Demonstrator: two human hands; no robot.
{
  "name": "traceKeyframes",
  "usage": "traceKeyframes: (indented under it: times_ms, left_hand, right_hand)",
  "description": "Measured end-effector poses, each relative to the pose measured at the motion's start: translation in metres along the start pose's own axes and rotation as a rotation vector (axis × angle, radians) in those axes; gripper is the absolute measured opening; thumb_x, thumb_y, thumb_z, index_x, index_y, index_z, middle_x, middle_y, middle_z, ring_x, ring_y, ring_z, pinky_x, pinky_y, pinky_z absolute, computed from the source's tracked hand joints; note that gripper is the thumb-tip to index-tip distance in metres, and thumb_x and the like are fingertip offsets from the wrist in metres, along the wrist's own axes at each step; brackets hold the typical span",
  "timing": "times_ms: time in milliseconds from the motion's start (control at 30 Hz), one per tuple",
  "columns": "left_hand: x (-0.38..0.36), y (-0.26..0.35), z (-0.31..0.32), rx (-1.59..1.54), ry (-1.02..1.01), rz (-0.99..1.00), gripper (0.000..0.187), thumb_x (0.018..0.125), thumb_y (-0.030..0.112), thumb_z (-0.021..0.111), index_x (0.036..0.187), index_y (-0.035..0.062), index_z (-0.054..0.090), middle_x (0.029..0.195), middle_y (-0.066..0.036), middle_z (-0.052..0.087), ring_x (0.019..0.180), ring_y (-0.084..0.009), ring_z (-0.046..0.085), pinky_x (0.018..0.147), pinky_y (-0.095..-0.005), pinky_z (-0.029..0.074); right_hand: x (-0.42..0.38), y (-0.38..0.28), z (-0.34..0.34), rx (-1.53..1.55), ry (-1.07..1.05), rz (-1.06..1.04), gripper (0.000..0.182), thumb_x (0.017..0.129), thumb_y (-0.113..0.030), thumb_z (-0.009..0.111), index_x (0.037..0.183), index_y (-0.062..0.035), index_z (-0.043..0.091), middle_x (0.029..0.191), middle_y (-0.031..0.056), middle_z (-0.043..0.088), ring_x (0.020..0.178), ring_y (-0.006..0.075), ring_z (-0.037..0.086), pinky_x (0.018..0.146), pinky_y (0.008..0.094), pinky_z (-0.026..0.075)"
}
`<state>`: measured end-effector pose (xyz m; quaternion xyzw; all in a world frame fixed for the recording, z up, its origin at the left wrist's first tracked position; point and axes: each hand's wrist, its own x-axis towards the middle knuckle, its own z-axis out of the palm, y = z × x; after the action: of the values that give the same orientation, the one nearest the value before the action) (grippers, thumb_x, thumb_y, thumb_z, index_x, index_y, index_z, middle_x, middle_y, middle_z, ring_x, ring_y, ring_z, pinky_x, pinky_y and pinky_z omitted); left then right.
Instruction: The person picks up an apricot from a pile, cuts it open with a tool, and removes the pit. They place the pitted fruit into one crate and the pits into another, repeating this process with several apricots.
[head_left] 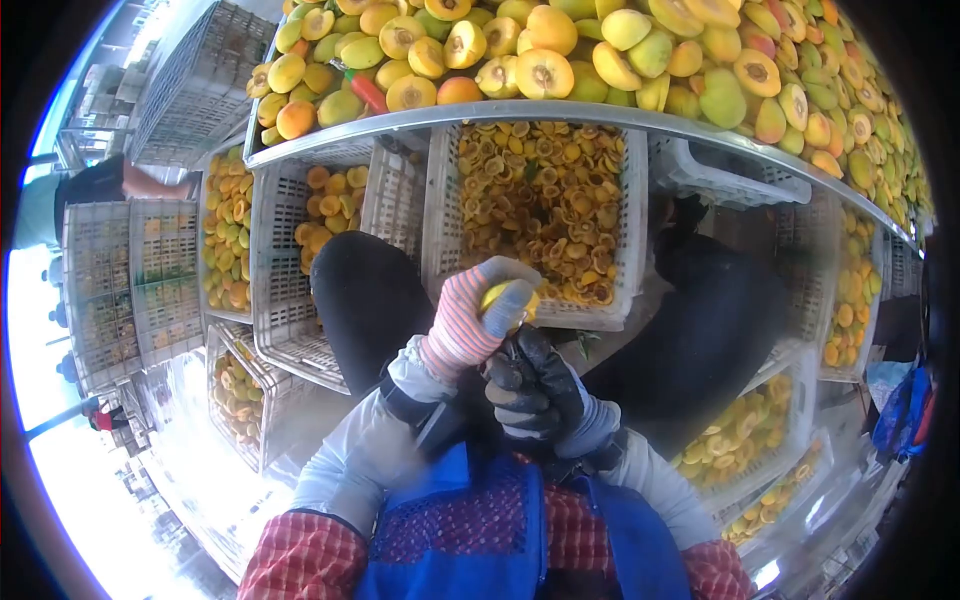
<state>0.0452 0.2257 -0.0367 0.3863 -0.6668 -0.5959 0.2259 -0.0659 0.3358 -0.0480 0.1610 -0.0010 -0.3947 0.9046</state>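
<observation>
My left hand (468, 318), in a pink-and-grey striped glove, is closed around a yellow peach (493, 296). Its fingers cover most of the fruit. Just below and to the right, my right hand (532, 385) wears a dark glove and is curled into a fist close against the peach. What sits inside that fist is hidden; a small dark tip seems to show near the fruit. Both hands are above my lap, at the near edge of a white crate (634, 210) holding brownish-yellow hollow scraps (545, 210).
A metal-edged table (440, 115) piled with whole and halved peaches (545, 73) spans the front. A red-handled object (368, 93) lies among them. Crates of peach halves (335, 205) stand left and right, with stacked crates (200, 85) farther left. A person's arm (150, 184) shows at far left.
</observation>
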Motion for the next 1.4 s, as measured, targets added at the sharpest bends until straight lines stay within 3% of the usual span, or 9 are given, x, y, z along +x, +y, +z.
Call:
traceKeyframes:
  times_ms: [267, 467, 900, 1000, 1100, 1200, 1233, 1333, 1400]
  left_hand:
    - [-0.005, -0.012, 0.011, -0.622, 0.047, -0.377, 0.044, 0.090, 0.046, 0.054, 0.099, 0.0039, 0.063, 0.078, -0.003, 0.061, 0.072, -0.0086, 0.053, 0.067, -0.0227, 0.043]
    - [-0.001, -0.018, 0.003, -0.496, -0.019, -0.272, 0.051, 0.087, 0.052, 0.053, 0.097, 0.0030, 0.063, 0.079, -0.004, 0.062, 0.070, -0.0092, 0.052, 0.065, -0.0234, 0.042]
    - [0.001, 0.006, 0.019, -0.925, 0.073, -0.604, 0.047, 0.084, 0.051, 0.058, 0.091, 0.0047, 0.062, 0.073, -0.005, 0.059, 0.063, -0.0124, 0.054, 0.060, -0.0260, 0.044]
    - [0.004, -0.006, 0.017, -1.024, 0.047, -0.750, 0.045, 0.085, 0.050, 0.057, 0.092, 0.0065, 0.062, 0.067, -0.005, 0.060, 0.055, -0.0136, 0.057, 0.047, -0.0247, 0.045]
    - [0.010, -0.010, 0.022, -1.100, 0.102, -0.812, 0.041, 0.086, 0.048, 0.057, 0.085, 0.0072, 0.063, 0.063, -0.005, 0.060, 0.053, -0.0152, 0.059, 0.046, -0.0254, 0.047]
    - [0.016, -0.013, 0.021, -1.249, 0.474, -0.827, 0.034, 0.085, 0.042, 0.059, 0.083, 0.0087, 0.063, 0.063, -0.004, 0.060, 0.052, -0.0151, 0.059, 0.046, -0.0244, 0.047]
    - [0.011, -0.011, 0.011, -1.200, 0.287, -0.767, 0.026, 0.084, 0.036, 0.062, 0.084, 0.0102, 0.060, 0.068, -0.002, 0.062, 0.059, -0.0137, 0.061, 0.050, -0.0234, 0.050]
    - [0.017, 0.007, 0.012, -0.863, 0.606, -0.866, 0.032, 0.086, 0.046, 0.060, 0.085, 0.0135, 0.060, 0.066, 0.003, 0.059, 0.049, -0.0067, 0.050, 0.042, -0.0187, 0.037]
    - [-0.002, -0.010, -0.015, -0.536, 0.397, -0.717, 0.031, 0.091, 0.048, 0.053, 0.087, 0.0175, 0.060, 0.064, 0.007, 0.054, 0.046, -0.0031, 0.039, 0.040, -0.0182, 0.025]
  right_hand:
    - [0.006, -0.002, -0.007, 0.257, -0.209, 0.026, 0.048, 0.094, -0.056, 0.038, 0.092, -0.0117, 0.056, 0.056, -0.0046, 0.035, 0.038, 0.0045, 0.032, 0.033, 0.0190, 0.029]
    - [0.015, 0.000, -0.008, 0.347, -0.367, 0.059, 0.044, 0.095, -0.052, 0.039, 0.089, -0.0096, 0.052, 0.056, -0.0031, 0.037, 0.036, 0.0035, 0.033, 0.031, 0.0190, 0.030]
    - [0.021, -0.004, -0.027, 0.224, -0.443, -0.029, 0.043, 0.094, -0.051, 0.043, 0.081, -0.0101, 0.045, 0.058, -0.0006, 0.041, 0.036, 0.0052, 0.036, 0.032, 0.0216, 0.033]
    - [0.022, -0.004, -0.035, 0.258, -0.426, -0.050, 0.044, 0.094, -0.051, 0.043, 0.082, -0.0094, 0.045, 0.059, -0.0007, 0.041, 0.036, 0.0053, 0.036, 0.032, 0.0222, 0.033]
    - [0.022, -0.005, -0.034, 0.230, -0.438, -0.082, 0.045, 0.095, -0.051, 0.041, 0.084, -0.0084, 0.046, 0.059, -0.0012, 0.041, 0.037, 0.0055, 0.036, 0.033, 0.0229, 0.035]
    - [0.017, -0.014, -0.031, 0.135, -0.437, -0.177, 0.045, 0.096, -0.051, 0.038, 0.087, -0.0081, 0.048, 0.059, -0.0019, 0.040, 0.041, 0.0056, 0.037, 0.039, 0.0246, 0.038]
    - [0.015, -0.021, -0.040, 0.137, -0.411, -0.231, 0.045, 0.096, -0.051, 0.037, 0.089, -0.0085, 0.049, 0.059, -0.0021, 0.039, 0.043, 0.0057, 0.038, 0.041, 0.0253, 0.039]
    - [0.013, -0.022, -0.046, 0.290, -0.228, -0.307, 0.043, 0.097, -0.050, 0.036, 0.089, -0.0097, 0.050, 0.057, -0.0053, 0.036, 0.046, 0.0059, 0.037, 0.044, 0.0240, 0.035]
    - [0.012, -0.022, -0.054, 0.343, -0.155, -0.298, 0.043, 0.096, -0.050, 0.038, 0.088, -0.0103, 0.051, 0.057, -0.0067, 0.035, 0.045, 0.0057, 0.036, 0.043, 0.0226, 0.033]
